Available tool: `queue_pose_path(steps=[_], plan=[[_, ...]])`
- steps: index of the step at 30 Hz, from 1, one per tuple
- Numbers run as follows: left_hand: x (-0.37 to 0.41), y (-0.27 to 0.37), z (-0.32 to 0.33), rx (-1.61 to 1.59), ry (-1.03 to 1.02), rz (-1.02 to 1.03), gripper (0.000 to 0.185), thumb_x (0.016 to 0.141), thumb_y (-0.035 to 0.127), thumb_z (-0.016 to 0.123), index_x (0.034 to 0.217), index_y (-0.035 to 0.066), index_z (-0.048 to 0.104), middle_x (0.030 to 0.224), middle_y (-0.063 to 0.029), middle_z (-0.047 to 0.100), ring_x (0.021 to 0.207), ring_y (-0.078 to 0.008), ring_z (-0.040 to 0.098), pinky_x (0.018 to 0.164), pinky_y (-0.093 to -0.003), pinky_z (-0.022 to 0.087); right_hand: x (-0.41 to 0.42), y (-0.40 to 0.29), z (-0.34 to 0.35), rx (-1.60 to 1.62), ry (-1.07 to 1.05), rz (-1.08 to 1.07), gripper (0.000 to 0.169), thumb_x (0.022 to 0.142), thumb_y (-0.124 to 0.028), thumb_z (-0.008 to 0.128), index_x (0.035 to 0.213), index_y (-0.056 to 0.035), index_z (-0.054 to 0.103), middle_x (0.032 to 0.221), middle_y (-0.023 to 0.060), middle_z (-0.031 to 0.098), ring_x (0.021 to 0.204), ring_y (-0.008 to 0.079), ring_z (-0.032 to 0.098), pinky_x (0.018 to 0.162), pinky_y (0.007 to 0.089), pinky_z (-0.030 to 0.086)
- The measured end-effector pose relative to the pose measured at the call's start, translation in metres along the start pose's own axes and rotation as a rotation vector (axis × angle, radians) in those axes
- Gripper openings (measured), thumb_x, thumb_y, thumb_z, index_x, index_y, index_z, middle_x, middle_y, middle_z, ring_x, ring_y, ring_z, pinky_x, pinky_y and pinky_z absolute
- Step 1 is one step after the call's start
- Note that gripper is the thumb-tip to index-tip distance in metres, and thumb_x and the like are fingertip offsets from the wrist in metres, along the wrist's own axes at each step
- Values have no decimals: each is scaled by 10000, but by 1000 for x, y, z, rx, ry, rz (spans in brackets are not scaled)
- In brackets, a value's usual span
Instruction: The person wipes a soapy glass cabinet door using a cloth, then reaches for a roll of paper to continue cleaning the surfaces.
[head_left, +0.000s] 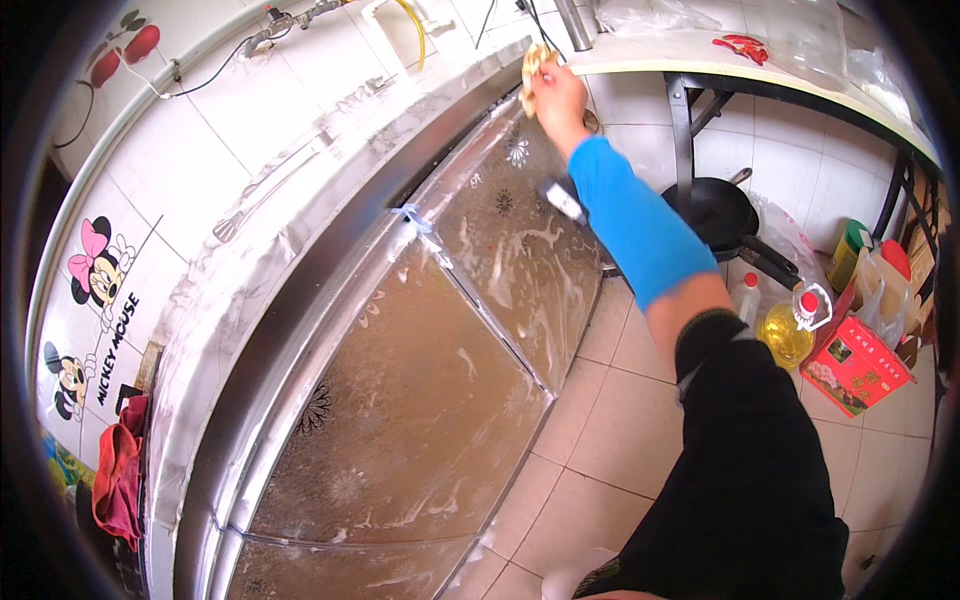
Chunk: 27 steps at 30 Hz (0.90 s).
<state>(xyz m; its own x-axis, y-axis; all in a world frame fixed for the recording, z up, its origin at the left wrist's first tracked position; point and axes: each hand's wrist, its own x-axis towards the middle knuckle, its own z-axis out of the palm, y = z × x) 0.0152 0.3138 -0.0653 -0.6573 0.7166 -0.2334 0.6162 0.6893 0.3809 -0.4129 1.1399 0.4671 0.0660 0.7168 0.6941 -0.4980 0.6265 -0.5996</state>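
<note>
My right hand (561, 101) grips a crumpled yellowish cloth (538, 60) against the far end of the counter's front edge. A blue sleeve cuff (637, 217) covers the forearm, below a black sleeve. Under the counter run brown cabinet doors (405, 390) with flower prints and metal frames, streaked with white foam. A pale blue strip (411, 216) is tied where two door frames meet. Beside the blue cuff is a blurred black-and-white object (564, 202), too unclear to name. My left hand is out of view.
A slotted spatula (247, 214) lies on the wet marble-look counter (217, 300). Red cloths (116, 472) hang at its near end. Below a side table (637, 64) stand a black frying pan (716, 214), an oil bottle (786, 334) and a red carton (855, 367) on the tiled floor (592, 465).
</note>
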Motion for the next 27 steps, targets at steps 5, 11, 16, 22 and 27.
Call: queue_pose_path(steps=[5, 11, 16, 22, 27], plan=[[2, -6, -1, 10, 381, 269, 384, 825, 119, 637, 1172, -14, 541, 1166, -158, 572, 1059, -292, 557, 887, -403, 477, 8, -41, 21, -194, -70, -10, 116, 754, -80, 634, 846, -29, 681, 841, 130, 659, 741, 258, 645, 657, 338, 494], [24, 24, -32, -343, 217, 186, 416, 826, 80, 621, 1226, 16, 526, 1244, -172, 518, 1159, -308, 494, 967, -402, 434, -68, -93, -19, 170, -361, -269, 172, 711, 32, 621, 877, -3, 647, 913, 95, 609, 791, 190, 614, 676, 288, 498], [10, -12, 10, -918, 74, -230, 399, 815, 41, 611, 1209, 22, 546, 1216, -149, 532, 1131, -269, 514, 930, -372, 461, -153, -91, -56, 146, -424, -226, 200, 726, 61, 587, 908, -9, 633, 1009, 118, 589, 895, 236, 604, 746, 318, 501], [33, 27, -30, -1054, -56, -807, 290, 843, 75, 609, 1123, 3, 586, 1069, -105, 611, 977, -228, 588, 833, -333, 492, -183, 29, -69, -196, -79, 11, 161, 707, 49, 584, 830, -36, 643, 947, 123, 611, 889, 333, 568, 739, 389, 477], [33, 66, -57, -1333, -21, -1126, 249, 883, 126, 612, 1072, -35, 596, 945, -97, 650, 770, -186, 637, 624, -258, 524, -335, 70, -131, -525, -191, 511, 131, 711, 28, 615, 808, -52, 651, 928, 121, 608, 806, 311, 575, 686, 362, 478]])
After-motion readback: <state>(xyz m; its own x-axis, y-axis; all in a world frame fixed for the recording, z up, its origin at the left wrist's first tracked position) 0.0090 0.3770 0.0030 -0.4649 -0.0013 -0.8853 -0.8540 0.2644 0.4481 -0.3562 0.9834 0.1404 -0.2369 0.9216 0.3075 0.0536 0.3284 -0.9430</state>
